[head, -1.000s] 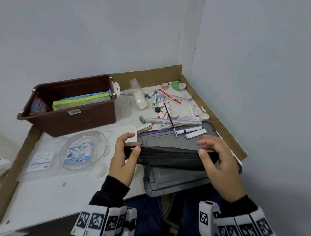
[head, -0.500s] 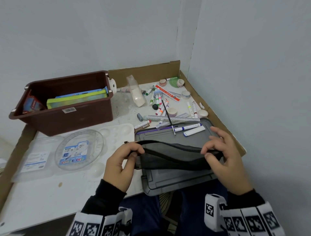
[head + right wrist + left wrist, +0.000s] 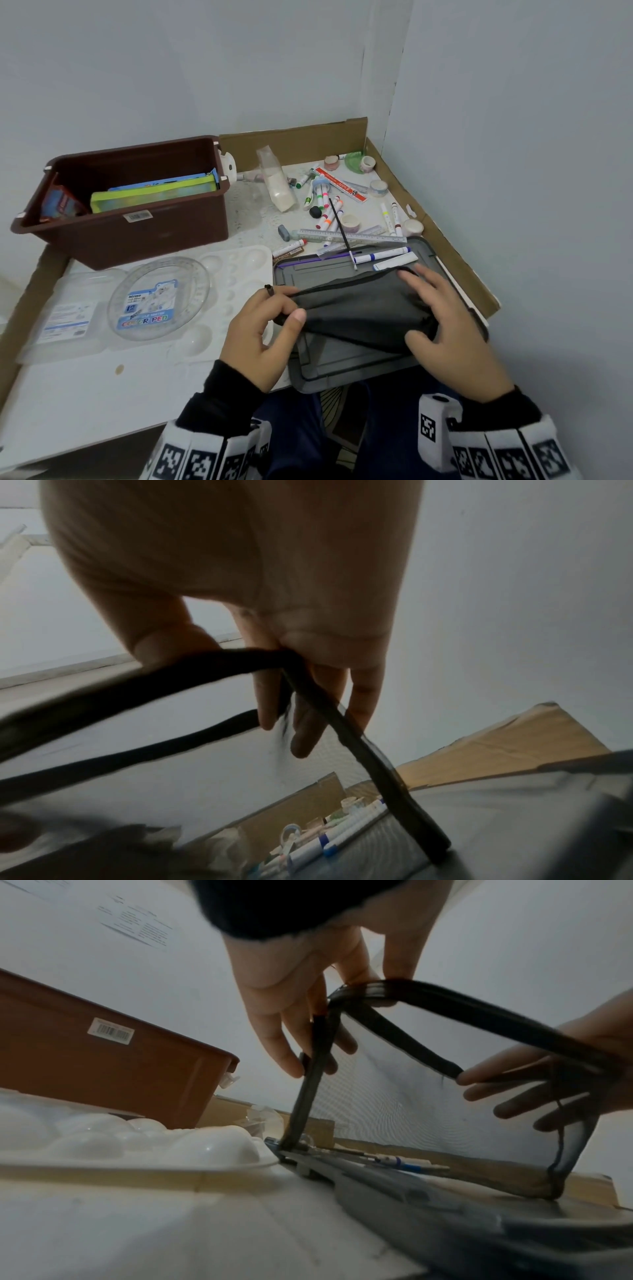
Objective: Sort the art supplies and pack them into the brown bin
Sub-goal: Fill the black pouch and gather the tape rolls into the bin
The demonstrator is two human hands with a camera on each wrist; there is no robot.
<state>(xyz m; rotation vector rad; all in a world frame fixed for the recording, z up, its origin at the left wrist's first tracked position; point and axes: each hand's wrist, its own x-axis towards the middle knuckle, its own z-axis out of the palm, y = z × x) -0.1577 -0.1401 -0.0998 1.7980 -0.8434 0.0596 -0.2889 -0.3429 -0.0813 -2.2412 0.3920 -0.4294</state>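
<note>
A black see-through mesh zip pouch (image 3: 356, 308) was stretched between both hands, directly above a flat dark grey plastic lid (image 3: 342, 356) at the near right of the white tabletop (image 3: 85, 394). The left hand (image 3: 260, 329) pinched the pouch's left end, thumb on the near side and fingers curled round its dark zip band; the left wrist view showed that end corner touching the lid's edge. The right hand (image 3: 452, 329) held the right end, with its fingers (image 3: 507, 1093) slipped inside the mouth and visible through the mesh, while the thumb pressed the near band, so the mouth gaped open. The pouch's lower right corner also rested on the lid.

The brown plastic bin (image 3: 137, 219) stood well apart at the far left, holding a yellow-green flat case (image 3: 154, 198) and a small red-and-blue packet (image 3: 61, 205). Between bin and lid lay a clear round pen tub (image 3: 157, 301) on a white paint palette (image 3: 233, 274). Beyond the lid, loose markers (image 3: 325, 209), a clear ruler (image 3: 346, 234), rolls of tape (image 3: 351, 222) and two blue-capped white pens (image 3: 387, 258) were scattered toward the corner, the pens lying on the lid's far edge.
</note>
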